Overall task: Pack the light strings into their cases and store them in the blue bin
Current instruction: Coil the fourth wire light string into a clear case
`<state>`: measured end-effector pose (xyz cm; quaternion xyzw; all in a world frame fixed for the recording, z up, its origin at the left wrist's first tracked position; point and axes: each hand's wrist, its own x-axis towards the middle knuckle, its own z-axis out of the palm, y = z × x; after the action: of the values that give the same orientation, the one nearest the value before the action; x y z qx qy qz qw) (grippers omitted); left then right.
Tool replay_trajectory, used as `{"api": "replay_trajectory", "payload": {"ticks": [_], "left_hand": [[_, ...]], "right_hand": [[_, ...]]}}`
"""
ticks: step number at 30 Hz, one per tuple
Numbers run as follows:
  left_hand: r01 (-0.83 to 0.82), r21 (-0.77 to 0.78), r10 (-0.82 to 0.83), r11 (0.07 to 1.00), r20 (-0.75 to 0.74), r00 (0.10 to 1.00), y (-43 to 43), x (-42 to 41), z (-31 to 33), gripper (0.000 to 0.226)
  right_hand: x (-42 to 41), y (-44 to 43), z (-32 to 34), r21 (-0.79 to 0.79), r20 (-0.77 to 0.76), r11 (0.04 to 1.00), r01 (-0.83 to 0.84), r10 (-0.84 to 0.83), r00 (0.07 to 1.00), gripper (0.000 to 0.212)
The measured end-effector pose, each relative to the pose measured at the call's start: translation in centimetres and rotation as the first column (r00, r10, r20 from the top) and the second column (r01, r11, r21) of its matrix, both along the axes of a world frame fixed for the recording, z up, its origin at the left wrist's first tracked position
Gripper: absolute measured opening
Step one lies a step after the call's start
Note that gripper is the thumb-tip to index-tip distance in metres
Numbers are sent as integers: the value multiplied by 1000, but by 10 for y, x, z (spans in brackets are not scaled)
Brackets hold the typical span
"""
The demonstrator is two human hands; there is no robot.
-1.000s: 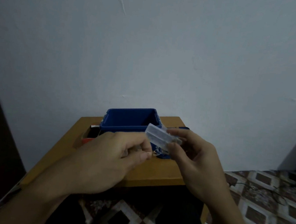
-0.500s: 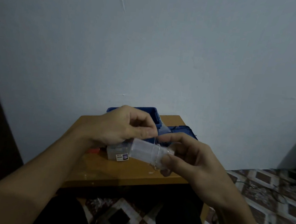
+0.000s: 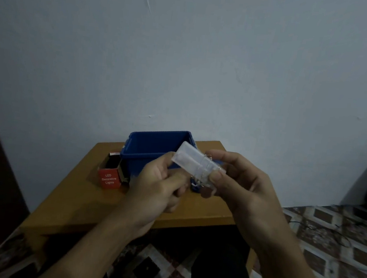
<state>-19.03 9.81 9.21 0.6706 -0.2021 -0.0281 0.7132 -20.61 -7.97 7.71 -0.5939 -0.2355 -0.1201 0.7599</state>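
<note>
A clear plastic battery box with thin light wire wound round it is held in the air in front of the blue bin. My right hand pinches its right end between thumb and fingers. My left hand sits just below and left of the box with its fingers curled, apparently pinching the fine wire, which is too thin to see clearly. An open red case labelled LED Decorative Lights stands on the table, left of the bin.
The small wooden table stands against a pale wall. A blue lid shows behind my hands. Patterned floor tiles with a thin dark cable lie to the right.
The battery box has been lifted and tilted up to the left. My left hand dropped from above the box to below it, uncovering the bin and the red case.
</note>
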Motion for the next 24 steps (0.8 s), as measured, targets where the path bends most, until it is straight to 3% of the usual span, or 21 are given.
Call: {"api": "replay_trajectory", "payload": {"ticks": [3,7,10,16,24], "left_hand": [[8,-120,-9,993,-1,1000,1,-7,0,9],[-34,-160,39,986,26,999,2,-10,2,26],[-140,-65,145,988,79,986,4,-12,3,36],[-318,248,219,915,356,908,8,-12,3,47],[-223,271,133,937,314,940,11,-13,9,31]], "right_hand": [[-2,4,1,-10,32,998,54,-54,998,32],[-5,8,2,-68,93,992,108,-102,990,30],[-6,9,3,-148,110,981,128,-112,988,34],[-4,7,2,-239,106,958,161,-139,985,28],[-7,3,3,-271,96,951,149,-127,987,18]]}}
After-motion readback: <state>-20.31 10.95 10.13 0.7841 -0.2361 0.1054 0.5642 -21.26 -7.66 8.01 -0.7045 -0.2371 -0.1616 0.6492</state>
